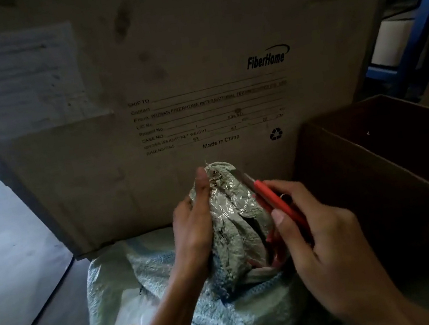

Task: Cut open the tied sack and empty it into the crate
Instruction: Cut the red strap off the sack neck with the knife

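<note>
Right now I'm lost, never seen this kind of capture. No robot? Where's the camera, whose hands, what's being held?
There is no machine here. A person works with bare hands, and the single picture comes from a wide-angle camera worn on their head, looking forward and down.

A woven plastic sack sits low in front of them. The left hand grips its bunched neck, which is wrapped in clear tape. The right hand holds a red utility knife, with the blade out and pointing at the top of that neck.

To the right stands an open brown cardboard box, probably the crate to be filled. Behind everything is a large FiberHome shipping carton.
</note>
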Motion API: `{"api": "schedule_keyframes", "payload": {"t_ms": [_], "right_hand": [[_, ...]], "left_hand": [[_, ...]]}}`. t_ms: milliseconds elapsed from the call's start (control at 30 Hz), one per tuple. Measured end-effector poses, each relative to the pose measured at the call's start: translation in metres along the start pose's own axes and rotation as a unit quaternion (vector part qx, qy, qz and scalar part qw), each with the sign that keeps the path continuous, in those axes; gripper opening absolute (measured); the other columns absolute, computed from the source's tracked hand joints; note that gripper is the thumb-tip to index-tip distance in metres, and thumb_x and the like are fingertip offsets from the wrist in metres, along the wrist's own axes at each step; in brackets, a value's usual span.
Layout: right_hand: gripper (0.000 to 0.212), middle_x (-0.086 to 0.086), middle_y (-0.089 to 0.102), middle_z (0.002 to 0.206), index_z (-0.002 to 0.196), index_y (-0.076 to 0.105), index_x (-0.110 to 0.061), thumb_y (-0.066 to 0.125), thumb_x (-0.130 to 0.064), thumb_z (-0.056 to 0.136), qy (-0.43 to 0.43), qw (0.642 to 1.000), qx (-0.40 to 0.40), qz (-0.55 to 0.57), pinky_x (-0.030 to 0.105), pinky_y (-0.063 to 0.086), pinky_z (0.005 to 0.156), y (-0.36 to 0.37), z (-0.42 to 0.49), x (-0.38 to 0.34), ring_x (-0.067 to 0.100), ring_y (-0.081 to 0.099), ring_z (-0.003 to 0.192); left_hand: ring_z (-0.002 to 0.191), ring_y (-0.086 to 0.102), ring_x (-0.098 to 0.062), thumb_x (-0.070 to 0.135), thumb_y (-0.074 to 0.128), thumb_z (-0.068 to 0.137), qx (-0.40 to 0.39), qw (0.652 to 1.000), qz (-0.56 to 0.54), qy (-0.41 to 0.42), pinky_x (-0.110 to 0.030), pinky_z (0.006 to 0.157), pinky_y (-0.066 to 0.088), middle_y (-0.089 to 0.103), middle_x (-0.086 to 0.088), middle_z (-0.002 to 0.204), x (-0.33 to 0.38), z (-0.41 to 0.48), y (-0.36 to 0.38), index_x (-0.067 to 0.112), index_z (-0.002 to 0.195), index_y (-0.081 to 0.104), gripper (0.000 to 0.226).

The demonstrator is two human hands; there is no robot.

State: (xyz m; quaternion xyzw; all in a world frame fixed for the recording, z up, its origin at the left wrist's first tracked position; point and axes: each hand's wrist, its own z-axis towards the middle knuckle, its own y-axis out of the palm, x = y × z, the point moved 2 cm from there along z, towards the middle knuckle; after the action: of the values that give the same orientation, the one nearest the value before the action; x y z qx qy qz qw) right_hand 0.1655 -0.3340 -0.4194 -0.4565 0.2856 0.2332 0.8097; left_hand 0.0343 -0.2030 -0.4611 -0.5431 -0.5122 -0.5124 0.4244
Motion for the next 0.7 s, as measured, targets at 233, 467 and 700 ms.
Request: {"api": "schedule_keyframes", "payload": {"t_ms": [233, 467, 700], "right_hand": [[0.044, -0.013, 0.071, 0.108, 0.142, 0.039, -0.043, 0.039, -0.037, 0.098, -0.046, 0.993, 0.013, -0.107, 0.030, 0.060, 0.075, 0.010, -0.006, -0.010, 0.003, 0.068, 0.091], [0.047, -0.010, 0.072, 0.110, 0.143, 0.039, -0.041, 0.039, -0.039, 0.096, -0.038, 0.990, 0.013, -0.132, 0.034, 0.060, 0.075, 0.009, -0.005, -0.015, 0.008, 0.070, 0.091], [0.061, -0.015, 0.072, 0.105, 0.150, 0.020, -0.051, 0.047, -0.039, 0.096, -0.031, 0.978, -0.059, -0.196, 0.030, 0.058, 0.072, 0.006, -0.010, -0.015, 0.008, 0.069, 0.087]], "left_hand": [[0.128, 0.062, -0.035, 0.106, 0.037, 0.058, 0.019, 1.000, -0.019, 0.005, -0.058, 0.107, 0.049, 0.064, -0.019, 0.139, -0.008, 0.001, 0.005, 0.012, 0.139, 0.058, 0.125], [0.131, 0.058, -0.042, 0.101, 0.039, 0.066, 0.033, 0.998, -0.014, 0.041, -0.063, 0.107, 0.047, 0.057, -0.025, 0.143, -0.012, -0.002, 0.010, 0.007, 0.143, 0.049, 0.123], [0.039, 0.037, -0.001, 0.060, 0.047, 0.095, 0.120, 0.978, 0.056, 0.162, -0.017, 0.041, 0.034, 0.044, 0.003, 0.056, -0.004, -0.007, 0.004, 0.009, 0.095, 0.060, 0.053]]}}
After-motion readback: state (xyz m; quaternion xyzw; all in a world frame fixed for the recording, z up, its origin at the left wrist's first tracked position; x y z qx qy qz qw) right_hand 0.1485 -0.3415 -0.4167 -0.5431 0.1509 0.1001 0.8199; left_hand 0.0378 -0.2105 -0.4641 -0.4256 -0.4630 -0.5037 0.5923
